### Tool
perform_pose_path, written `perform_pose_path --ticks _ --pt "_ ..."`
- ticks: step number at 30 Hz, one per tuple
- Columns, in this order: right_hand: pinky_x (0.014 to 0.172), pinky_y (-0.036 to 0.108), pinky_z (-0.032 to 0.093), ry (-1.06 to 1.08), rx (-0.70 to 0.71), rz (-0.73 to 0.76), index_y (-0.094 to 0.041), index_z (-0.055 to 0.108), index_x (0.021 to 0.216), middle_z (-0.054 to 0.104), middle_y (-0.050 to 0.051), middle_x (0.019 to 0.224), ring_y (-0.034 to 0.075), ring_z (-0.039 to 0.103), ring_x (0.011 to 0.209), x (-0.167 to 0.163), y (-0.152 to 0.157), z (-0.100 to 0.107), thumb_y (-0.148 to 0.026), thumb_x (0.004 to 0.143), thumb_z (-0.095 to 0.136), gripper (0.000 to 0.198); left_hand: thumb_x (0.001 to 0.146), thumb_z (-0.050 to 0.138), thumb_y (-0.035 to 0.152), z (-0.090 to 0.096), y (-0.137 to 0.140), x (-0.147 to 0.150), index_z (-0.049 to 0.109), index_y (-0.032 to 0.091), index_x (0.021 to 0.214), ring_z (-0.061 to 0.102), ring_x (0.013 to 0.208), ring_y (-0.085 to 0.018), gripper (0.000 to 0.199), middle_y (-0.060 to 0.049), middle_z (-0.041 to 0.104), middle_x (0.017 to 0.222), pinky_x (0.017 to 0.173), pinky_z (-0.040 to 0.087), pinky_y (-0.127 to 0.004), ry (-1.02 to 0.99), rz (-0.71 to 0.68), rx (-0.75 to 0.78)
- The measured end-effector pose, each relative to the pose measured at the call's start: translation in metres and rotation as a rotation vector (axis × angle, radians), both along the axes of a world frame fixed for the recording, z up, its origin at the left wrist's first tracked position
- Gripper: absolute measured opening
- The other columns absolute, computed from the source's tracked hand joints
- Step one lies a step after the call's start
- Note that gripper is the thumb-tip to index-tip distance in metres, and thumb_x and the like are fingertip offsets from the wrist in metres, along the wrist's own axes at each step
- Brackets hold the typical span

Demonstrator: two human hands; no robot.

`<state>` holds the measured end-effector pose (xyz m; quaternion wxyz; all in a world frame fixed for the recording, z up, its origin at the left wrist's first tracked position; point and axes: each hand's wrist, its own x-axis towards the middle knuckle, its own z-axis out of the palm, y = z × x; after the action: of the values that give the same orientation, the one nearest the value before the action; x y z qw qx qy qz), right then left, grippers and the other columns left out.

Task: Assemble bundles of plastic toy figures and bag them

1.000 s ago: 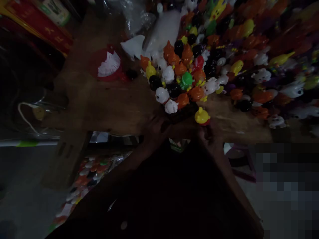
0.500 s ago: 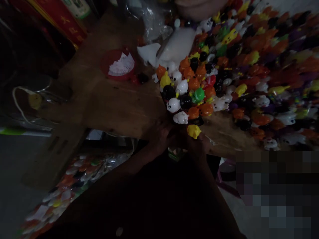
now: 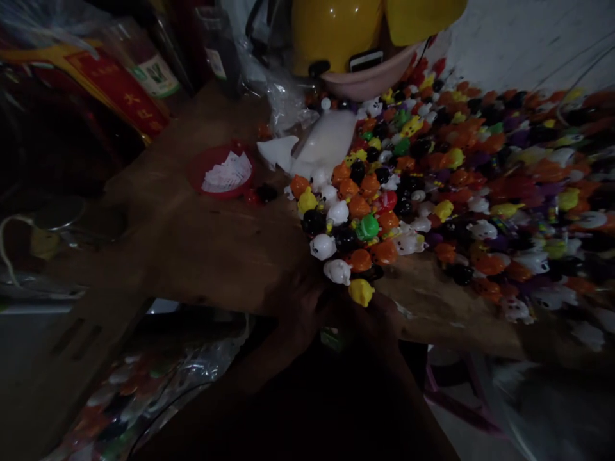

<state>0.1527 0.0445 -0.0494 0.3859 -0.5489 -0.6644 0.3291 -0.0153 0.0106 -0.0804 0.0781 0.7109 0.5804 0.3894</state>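
Note:
The light is very dim. My left hand point(image 3: 300, 298) is at the table's front edge, close to a white toy figure point(image 3: 337, 272); its fingers are lost in shadow. Just right of it, my right hand point(image 3: 379, 314) appears closed around the lower part of a small yellow toy figure point(image 3: 361, 292), whose round head shows above the fingers. Directly beyond both hands stands a tight group of small glossy figures, among them an orange figure point(image 3: 359, 260), a green figure point(image 3: 368, 226) and a black figure point(image 3: 313, 222). What they stand on is mostly hidden.
Many more toy figures point(image 3: 490, 192) cover the table's right side. A red bowl point(image 3: 195, 169) with paper slips stands left on the wooden table point(image 3: 230, 250). Behind are a white bag point(image 3: 329, 137), a pink basin point(image 3: 355, 86) and a yellow container point(image 3: 336, 32). Bagged figures point(image 3: 110, 403) lie lower left.
The view has tilted up, so the table sits lower and the yellow container and wall now show. Both hands and the yellow toy figure keep nearly the same place beside the group.

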Motion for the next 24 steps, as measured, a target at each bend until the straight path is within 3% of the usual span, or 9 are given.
perform_pose_path --ticks 8,11,14,20,24 --pt "0.044 0.025 0.045 -0.01 0.167 0.143 -0.022 0.07 0.071 0.067 0.001 0.06 0.017 0.061 0.05 0.008 0.002 -0.004 -0.036 0.088 0.063 0.023 0.1 0.059 0.029 0.007 0.0 -0.002 0.069 0.021 0.116 0.072 0.098 -0.027 0.021 -0.008 0.078 0.11 0.089 0.054 -0.042 0.01 0.003 0.019" --pt "0.055 0.026 0.054 -0.063 0.307 0.212 -0.022 0.076 0.089 0.076 0.004 0.077 0.019 0.069 0.063 0.009 0.001 -0.007 -0.029 0.091 0.061 0.016 0.101 0.057 0.032 0.02 0.002 -0.004 0.071 0.019 0.112 0.07 0.093 -0.027 0.022 -0.009 0.078 0.107 0.084 0.054 -0.041 0.075 0.001 0.026" --pt "0.07 0.029 0.06 -0.091 0.439 0.212 -0.022 0.075 0.105 0.079 0.007 0.095 0.022 0.075 0.084 0.005 -0.001 -0.009 -0.024 0.094 0.058 0.02 0.102 0.051 0.031 0.03 0.005 -0.003 0.073 0.018 0.101 0.067 0.078 -0.025 0.026 -0.008 0.077 0.091 0.071 0.052 -0.038 0.122 0.012 0.084" --pt "0.068 0.03 0.058 -0.162 0.517 0.197 -0.022 0.072 0.094 0.076 0.007 0.092 0.02 0.073 0.084 -0.003 -0.009 -0.005 -0.016 0.093 0.058 0.015 0.102 0.045 0.023 0.019 0.008 0.006 0.072 0.023 0.09 0.064 0.07 -0.023 0.03 -0.005 0.073 0.077 0.066 0.05 -0.037 0.16 0.101 0.116" --pt "0.07 0.034 0.057 -0.206 0.56 0.237 -0.022 0.071 0.102 0.075 0.008 0.096 0.022 0.072 0.089 0.0 -0.009 -0.009 -0.015 0.09 0.06 0.017 0.105 0.04 0.026 0.022 0.006 0.003 0.071 0.022 0.087 0.067 0.071 -0.022 0.036 -0.006 0.073 0.078 0.068 0.054 -0.035 0.153 0.035 0.162"
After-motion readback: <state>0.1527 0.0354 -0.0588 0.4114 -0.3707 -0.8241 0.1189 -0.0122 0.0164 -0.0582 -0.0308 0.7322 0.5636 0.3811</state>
